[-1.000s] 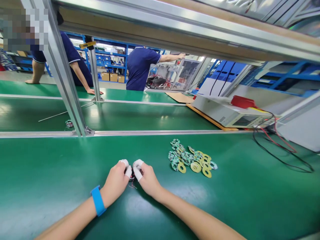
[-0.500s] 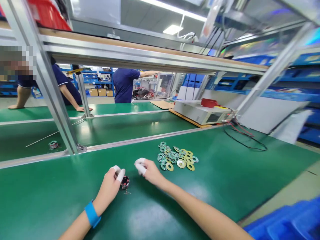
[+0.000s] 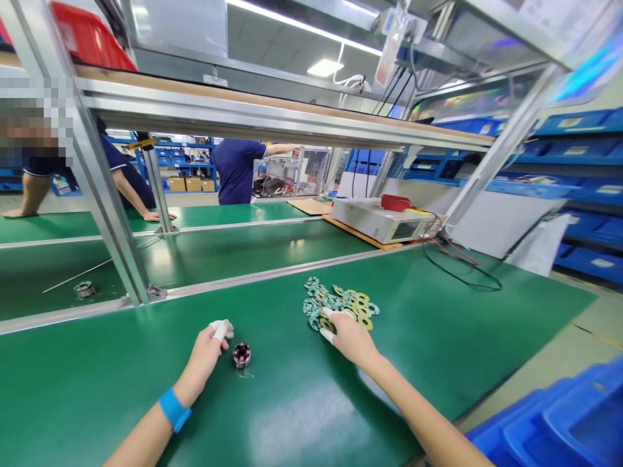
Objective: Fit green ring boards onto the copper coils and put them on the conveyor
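- One green surface [image 3: 146,376] carries the small parts, its flat top likely keeping them steady.
- Grey box [image 3: 360,217] sits back on a wooden board [image 3: 357,235], probably out of the way.
- Right hand [image 3: 353,337], thumb and finger apart, is over the heaped rings [image 3: 335,302], seemingly piled for easy reach; contact is unclear.
- Left hand [image 3: 207,350] is curled; whether it holds anything, I cannot tell.
- Coil [image 3: 241,355] stands just beside the left hand, open side up, apparently handy.

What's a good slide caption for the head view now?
Right hand at the disc pile, left hand beside the wired ring on a green bench.
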Demonstrator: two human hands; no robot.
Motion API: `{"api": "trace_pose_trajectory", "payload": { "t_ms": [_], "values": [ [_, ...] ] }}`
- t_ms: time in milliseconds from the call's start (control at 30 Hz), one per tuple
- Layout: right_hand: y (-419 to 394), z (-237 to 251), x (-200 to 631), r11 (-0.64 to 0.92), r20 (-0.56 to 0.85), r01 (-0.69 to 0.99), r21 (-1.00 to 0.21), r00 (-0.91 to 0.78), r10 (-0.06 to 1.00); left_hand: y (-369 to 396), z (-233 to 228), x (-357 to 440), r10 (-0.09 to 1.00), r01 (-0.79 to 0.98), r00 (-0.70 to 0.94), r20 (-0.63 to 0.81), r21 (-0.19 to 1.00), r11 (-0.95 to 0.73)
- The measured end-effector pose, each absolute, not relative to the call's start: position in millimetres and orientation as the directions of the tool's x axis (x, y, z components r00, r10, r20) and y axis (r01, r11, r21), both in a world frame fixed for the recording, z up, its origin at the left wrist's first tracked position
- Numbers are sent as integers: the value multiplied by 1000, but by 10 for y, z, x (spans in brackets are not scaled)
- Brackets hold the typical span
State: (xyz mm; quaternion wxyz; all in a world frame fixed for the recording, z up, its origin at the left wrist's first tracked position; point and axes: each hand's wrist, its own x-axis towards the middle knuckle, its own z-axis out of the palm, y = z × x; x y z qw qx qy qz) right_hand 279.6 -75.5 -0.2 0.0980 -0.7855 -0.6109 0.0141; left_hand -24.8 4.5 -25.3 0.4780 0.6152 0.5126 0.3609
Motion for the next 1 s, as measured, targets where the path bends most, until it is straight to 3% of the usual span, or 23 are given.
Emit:
{"api": "trace_pose_trajectory", "payload": {
  "t_ms": [133,200,300,400,500,600,667,867,1000],
  "values": [
    [-736,24,2890,-203,108,965,-164,222,969,45,-251,-219,980,270,198,-32,963,-23],
    [-720,61,2896,-148,129,963,-224,179,975,45,-239,-204,982,265,191,-6,963,-45],
    [-657,107,2705,14,171,844,-536,92,981,28,-191,-187,977,252,204,60,961,-111],
    [-556,132,2273,138,143,479,-867,-27,989,-9,-117,-183,963,243,247,110,955,-171],
    [-431,148,1814,136,104,194,-972,-163,981,-40,-35,-195,942,244,320,103,952,-187],
    [-313,145,1534,178,159,55,-983,-249,955,-46,31,-213,913,243,404,49,957,-159],
    [-262,123,1459,222,199,59,-973,-262,944,-35,54,-221,904,238,427,21,962,-135],
    [-251,1,1452,366,313,426,-827,-192,930,4,45,-201,919,240,392,46,959,-151],
    [-281,-23,1466,435,358,537,-723,-247,901,-24,49,-188,910,252,411,47,954,-163]
  ]
}}
